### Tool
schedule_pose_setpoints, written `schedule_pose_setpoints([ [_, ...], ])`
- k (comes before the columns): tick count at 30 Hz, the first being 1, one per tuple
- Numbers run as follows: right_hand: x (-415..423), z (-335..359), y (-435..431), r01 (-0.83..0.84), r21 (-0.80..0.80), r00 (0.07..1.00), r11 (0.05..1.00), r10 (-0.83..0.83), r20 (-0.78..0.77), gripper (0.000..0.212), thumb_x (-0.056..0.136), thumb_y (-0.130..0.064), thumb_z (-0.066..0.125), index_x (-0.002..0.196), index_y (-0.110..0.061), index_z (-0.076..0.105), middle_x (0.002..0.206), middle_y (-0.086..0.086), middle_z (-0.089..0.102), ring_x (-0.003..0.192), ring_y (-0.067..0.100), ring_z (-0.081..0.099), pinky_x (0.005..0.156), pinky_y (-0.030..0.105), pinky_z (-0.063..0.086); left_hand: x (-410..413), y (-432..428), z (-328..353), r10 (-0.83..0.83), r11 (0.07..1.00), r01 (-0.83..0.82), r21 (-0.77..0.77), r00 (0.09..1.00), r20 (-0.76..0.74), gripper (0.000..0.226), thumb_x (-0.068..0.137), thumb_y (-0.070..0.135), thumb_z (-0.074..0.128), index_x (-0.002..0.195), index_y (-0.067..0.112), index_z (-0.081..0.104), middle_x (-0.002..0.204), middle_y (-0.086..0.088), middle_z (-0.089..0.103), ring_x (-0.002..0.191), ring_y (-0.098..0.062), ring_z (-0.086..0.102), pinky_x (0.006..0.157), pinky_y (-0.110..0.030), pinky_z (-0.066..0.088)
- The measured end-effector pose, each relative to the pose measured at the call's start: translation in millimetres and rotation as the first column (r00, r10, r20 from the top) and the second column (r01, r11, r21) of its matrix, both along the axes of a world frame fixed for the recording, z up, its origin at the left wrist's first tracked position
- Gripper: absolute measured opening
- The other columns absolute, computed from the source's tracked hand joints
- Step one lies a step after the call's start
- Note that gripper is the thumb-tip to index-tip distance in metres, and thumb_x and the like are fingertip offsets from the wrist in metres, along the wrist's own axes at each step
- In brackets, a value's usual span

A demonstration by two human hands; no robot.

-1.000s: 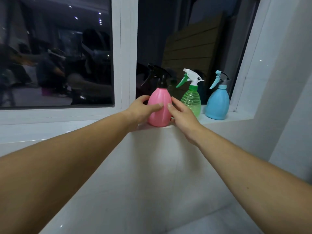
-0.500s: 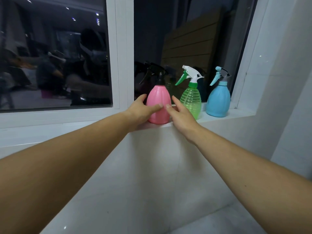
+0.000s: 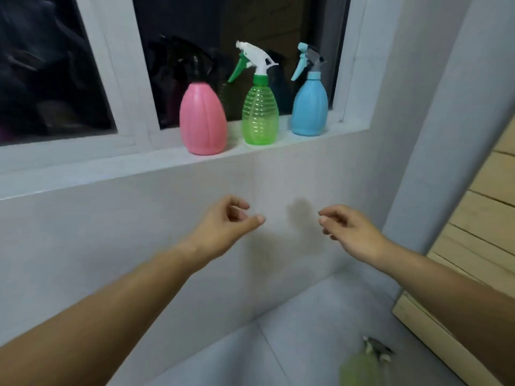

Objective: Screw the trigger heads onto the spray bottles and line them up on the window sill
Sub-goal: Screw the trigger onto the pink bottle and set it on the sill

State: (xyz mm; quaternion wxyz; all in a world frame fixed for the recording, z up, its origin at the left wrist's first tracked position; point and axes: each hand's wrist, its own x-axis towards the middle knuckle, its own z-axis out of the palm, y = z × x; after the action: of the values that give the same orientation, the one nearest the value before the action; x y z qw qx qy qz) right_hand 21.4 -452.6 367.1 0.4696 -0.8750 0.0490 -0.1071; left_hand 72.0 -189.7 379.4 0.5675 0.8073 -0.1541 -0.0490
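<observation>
A green bottle, light and smooth, is lying blurred at the lower right; its narrow neck is best held. Both the left hand and right hand are being kept loosely spread, holding nothing.

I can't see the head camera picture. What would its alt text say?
Three spray bottles, pink, green and blue, stand upright in a row on a white window sill, trigger heads on. Below, the left hand and right hand hang empty before the wall.
</observation>
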Motion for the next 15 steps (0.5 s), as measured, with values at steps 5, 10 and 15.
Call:
schedule_pose_setpoints([
  [5,-43,-78,-78,0.090,-0.165,0.957,0.982,-0.131,-0.259,0.026,0.095,-0.023,0.060,0.115,-0.007,0.066,0.102,0.020,0.069,0.099,0.033,0.065,0.087,0.037,0.049,-13,-62,-116,-0.235,0.947,0.294,0.127,0.907,-0.348,0.052,0.073,0.023,0.094,0.115,0.024,0.063,0.114,-0.013,0.067,0.097,-0.016,0.067,0.087,-0.022,0.057],
  [10,-70,-159,-144,0.107,-0.290,0.882,0.951,-0.225,-0.414,0.024,0.093,-0.032,0.060,0.105,-0.014,0.070,0.096,0.005,0.069,0.092,0.027,0.066,0.081,0.036,0.050,-35,-116,-225,-0.311,0.890,0.439,0.125,0.784,-0.538,0.073,0.074,0.020,0.095,0.135,0.028,0.056,0.136,-0.010,0.059,0.126,-0.017,0.060,0.093,-0.022,0.053],
  [15,-73,-238,-185,0.048,-0.307,0.772,0.951,-0.230,-0.592,0.034,0.092,-0.037,0.058,0.112,-0.011,0.067,0.110,0.011,0.066,0.106,0.029,0.062,0.084,0.032,0.046,-51,-164,-309,-0.357,0.830,0.534,0.162,0.731,-0.581,0.108,0.071,0.029,0.096,0.159,0.031,0.033,0.163,-0.004,0.038,0.152,-0.019,0.035,0.107,-0.027,0.039],
])
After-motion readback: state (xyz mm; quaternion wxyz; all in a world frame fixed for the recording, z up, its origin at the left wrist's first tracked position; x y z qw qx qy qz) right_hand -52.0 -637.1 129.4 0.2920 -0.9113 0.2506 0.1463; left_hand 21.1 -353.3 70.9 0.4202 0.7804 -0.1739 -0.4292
